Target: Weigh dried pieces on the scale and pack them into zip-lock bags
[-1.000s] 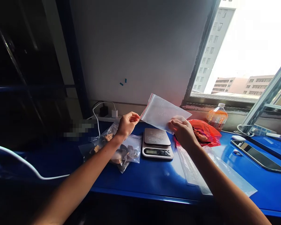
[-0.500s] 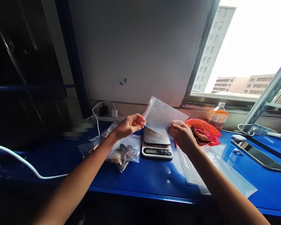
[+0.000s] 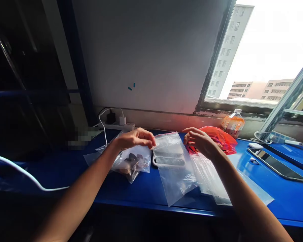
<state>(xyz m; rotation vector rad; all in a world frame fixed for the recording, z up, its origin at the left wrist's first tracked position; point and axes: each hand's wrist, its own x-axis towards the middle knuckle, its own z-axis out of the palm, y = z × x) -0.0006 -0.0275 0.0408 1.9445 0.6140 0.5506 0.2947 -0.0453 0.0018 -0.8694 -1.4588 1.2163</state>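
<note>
Across the glossy blue counter, the left hand has its thumb and fingers pinching the upper corner of a limp, translucent zip-seal bag. Its mouth is edged red, and it drapes in front of a smooth white digital scale, mostly veiling it. The right hand's fingers, loosely bent and parted, hover just beside the bag, near a crinkled red plastic bag. Clear bags of dark, jagged pieces lie by the left wrist.

R hand off plas. bag, which now hangs down.
</note>
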